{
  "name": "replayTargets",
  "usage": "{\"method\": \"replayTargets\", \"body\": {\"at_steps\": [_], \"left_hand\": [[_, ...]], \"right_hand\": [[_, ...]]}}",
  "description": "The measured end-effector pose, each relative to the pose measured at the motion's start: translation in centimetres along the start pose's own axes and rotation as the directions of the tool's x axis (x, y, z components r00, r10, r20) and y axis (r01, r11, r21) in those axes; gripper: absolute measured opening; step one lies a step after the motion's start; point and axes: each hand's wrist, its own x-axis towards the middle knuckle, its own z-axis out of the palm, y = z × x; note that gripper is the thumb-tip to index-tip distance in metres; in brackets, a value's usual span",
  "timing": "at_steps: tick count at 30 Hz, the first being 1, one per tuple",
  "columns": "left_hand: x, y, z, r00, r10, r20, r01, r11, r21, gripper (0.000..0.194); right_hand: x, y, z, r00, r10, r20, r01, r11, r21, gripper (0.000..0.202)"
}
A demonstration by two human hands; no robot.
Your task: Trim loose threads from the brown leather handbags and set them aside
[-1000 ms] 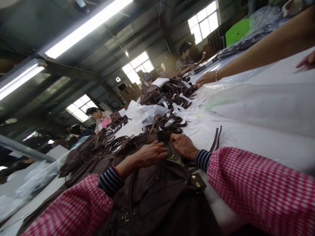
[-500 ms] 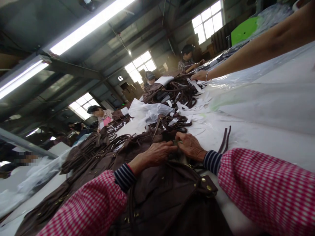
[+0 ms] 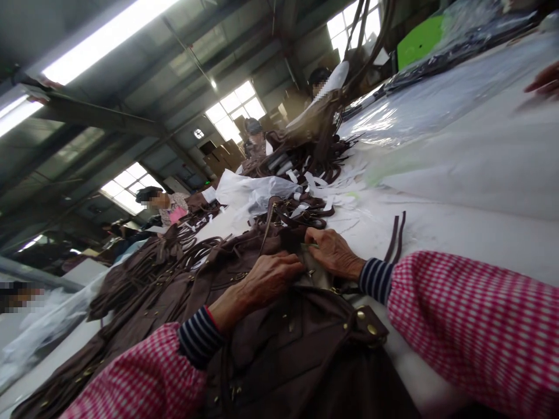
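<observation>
A dark brown bag (image 3: pixel 271 331) with brass-coloured rivets lies in front of me, its zipped opening partly spread. My left hand (image 3: pixel 268 279) is closed on the bag's near edge at the opening, fingertips curled under and hidden. Across the opening, my right hand (image 3: pixel 334 253) pinches the edge of the greenish-grey lining (image 3: pixel 318 273). The two hands are a little apart, with lining and a small metal zipper part showing between them. More brown bags (image 3: pixel 166 297) are spread to the left.
Brown straps (image 3: pixel 314 212) and white paper strips lie beyond the bag, beside crumpled plastic (image 3: pixel 257 189). Two loose straps (image 3: pixel 395 238) rest on the white table (image 3: pixel 471 238). Another person's hand (image 3: pixel 544 81) is at the right edge. Several people sit or stand farther back.
My left hand has moved slightly left and down, away from my right hand, exposing more lining. A bag with straps has risen at the far pile. The other person's arm has withdrawn right.
</observation>
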Motion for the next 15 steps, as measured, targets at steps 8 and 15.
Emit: {"method": "replayTargets", "body": {"at_steps": [8,15], "left_hand": [[1.5,-0.2,-0.8,0.997,0.038,0.061,-0.045,0.991,0.128,0.032],[1.2,-0.7,-1.6,0.998,0.054,0.044,-0.062,0.977,0.206,0.039]], "right_hand": [[0.1,0.0,0.1,1.0,0.001,0.022,-0.001,1.0,-0.012,0.012],[0.0,-0.4,-0.2,0.995,-0.057,0.08,0.064,0.994,-0.084,0.014]]}}
